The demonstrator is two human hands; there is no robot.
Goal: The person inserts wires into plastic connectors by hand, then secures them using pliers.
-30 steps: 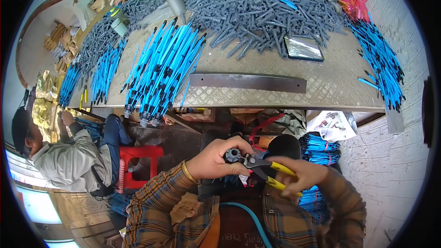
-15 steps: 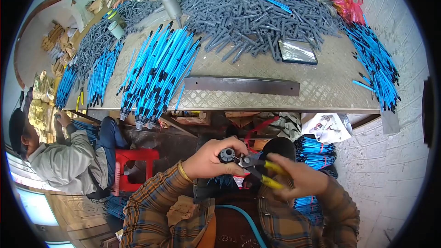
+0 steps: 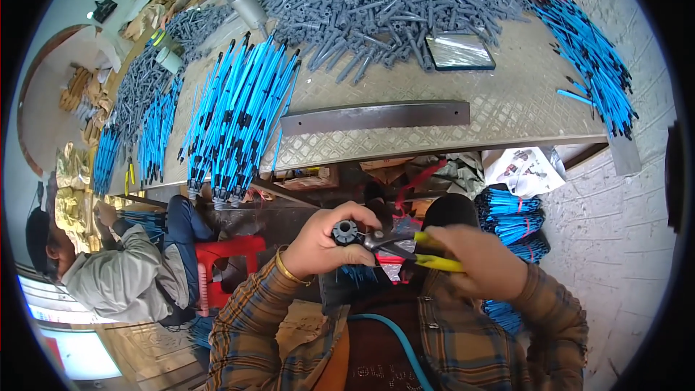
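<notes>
My left hand (image 3: pixel 317 245) is wrapped round a dark grey cylindrical piece (image 3: pixel 346 232), whose round notched end with a central hole faces up. Closed about the yellow handles of a pair of pliers (image 3: pixel 439 263) is my right hand (image 3: pixel 483 259). The metal jaws of the pliers touch or nearly touch the side of the grey piece, close to my left fingertips. A thin wire seems to show by the jaws, though what they pinch is too small to tell. Most of the grey piece is hidden inside my left hand.
Ahead stands a table (image 3: pixel 521 105) with a flat metal bar (image 3: pixel 376 117), a heap of grey plastic tubes (image 3: pixel 391 11), blue rod bundles (image 3: pixel 239 116) and a dark flat tablet-like object (image 3: pixel 460 52). More blue bundles (image 3: pixel 510 210) lie below right. A co-worker (image 3: pixel 119 268) sits left near a red stool (image 3: pixel 232 253).
Both hands have shifted slightly, the left one up and leftward. The pliers have turned to lie more level, still at the grey piece. The head view has tilted and moved a little.
</notes>
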